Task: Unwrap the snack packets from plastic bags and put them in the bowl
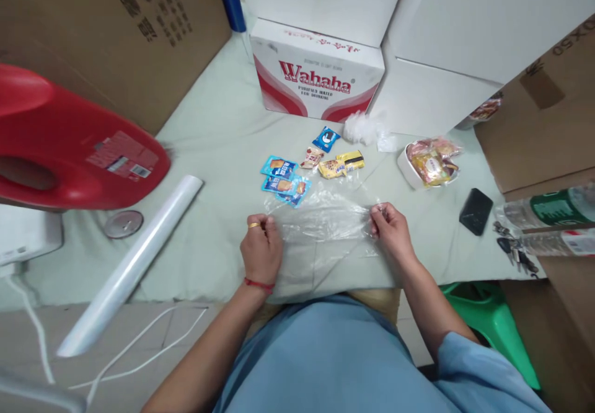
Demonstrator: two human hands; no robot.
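Note:
A clear plastic bag [325, 214] is stretched flat between my hands, low over the pale green cloth. At its left edge, my left hand [263, 247] is closed on the film. My right hand [391, 228] pinches the opposite edge between thumb and fingers. Just beyond the bag lie several blue snack packets [281, 176], grouped on the left. Beside them are a small brown-and-white packet [312, 157], a dark blue packet [326, 139] and yellow snack packets [341, 164].
A white bowl [413, 168] of wrapped snacks, a black phone [476, 211], keys [515, 253] and plastic bottles [553, 208] are on the right. A plastic roll [134, 261] and red jug [93, 134] lie left. A Wahaha box [316, 75] stands behind crumpled plastic [364, 128].

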